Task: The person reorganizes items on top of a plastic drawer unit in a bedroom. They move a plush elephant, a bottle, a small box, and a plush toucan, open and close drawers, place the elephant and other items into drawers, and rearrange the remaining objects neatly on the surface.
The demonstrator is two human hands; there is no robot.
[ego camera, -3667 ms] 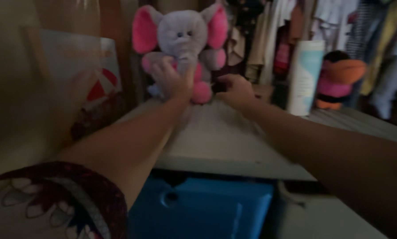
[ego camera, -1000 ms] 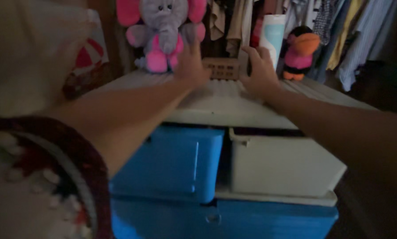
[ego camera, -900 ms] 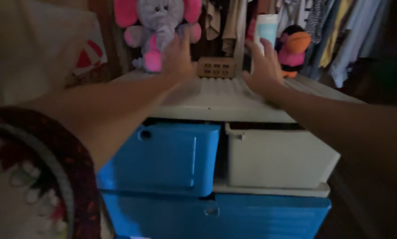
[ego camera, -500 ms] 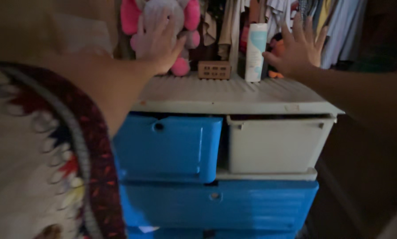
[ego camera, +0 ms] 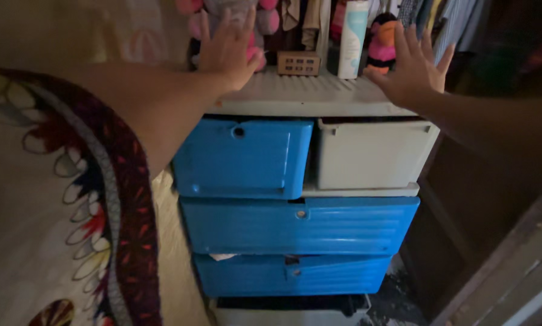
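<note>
Both my arms reach out over a plastic chest of drawers (ego camera: 301,99). My left hand (ego camera: 227,48) is spread flat with fingers apart, above the chest's pale top at its left, in front of a pink and grey plush elephant (ego camera: 265,18). My right hand (ego camera: 411,66) is also spread wide, holding nothing, over the right end of the top. Between the hands stand a small brown lattice box (ego camera: 299,62) and a tall pale bottle (ego camera: 352,37). An orange and black plush toy (ego camera: 383,43) sits behind my right hand.
The chest has a small blue drawer (ego camera: 244,158) beside a white drawer (ego camera: 374,158), then two wide blue drawers (ego camera: 298,224) below, the lower one crooked. Hanging clothes (ego camera: 452,18) fill the back. A patterned sleeve (ego camera: 102,199) covers the left foreground; dark wooden boards (ego camera: 506,265) stand right.
My hands left the plush elephant and the brown box, lifted off the top and spread wide. The view pulled back and down, so the lower drawers show.
</note>
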